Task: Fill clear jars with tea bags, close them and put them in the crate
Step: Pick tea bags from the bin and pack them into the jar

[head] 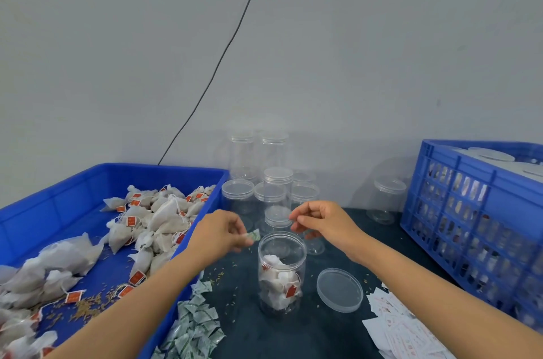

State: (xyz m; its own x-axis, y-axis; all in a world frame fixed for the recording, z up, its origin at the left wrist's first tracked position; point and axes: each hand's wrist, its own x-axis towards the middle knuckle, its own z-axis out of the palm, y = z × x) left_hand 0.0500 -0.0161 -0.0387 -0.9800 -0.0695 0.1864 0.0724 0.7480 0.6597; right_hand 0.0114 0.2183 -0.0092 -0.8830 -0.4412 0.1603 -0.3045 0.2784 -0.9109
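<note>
An open clear jar (281, 273) stands on the dark table, about half full of white tea bags with red tags. Its clear lid (339, 289) lies flat just to its right. My left hand (219, 233) pinches a small green-and-white sachet (254, 236) right beside the jar's rim. My right hand (321, 222) hovers above and behind the jar, fingers loosely curled with nothing seen in them. A blue tray (73, 197) on the left holds many loose tea bags (152, 220). The blue crate (476, 211) at the right holds filled, lidded jars.
Several empty lidded jars (277, 182) are stacked against the wall behind my hands, and one more jar (385, 200) stands near the crate. A pile of green sachets (197, 326) lies by the tray. White paper labels (399, 326) are spread at the lower right.
</note>
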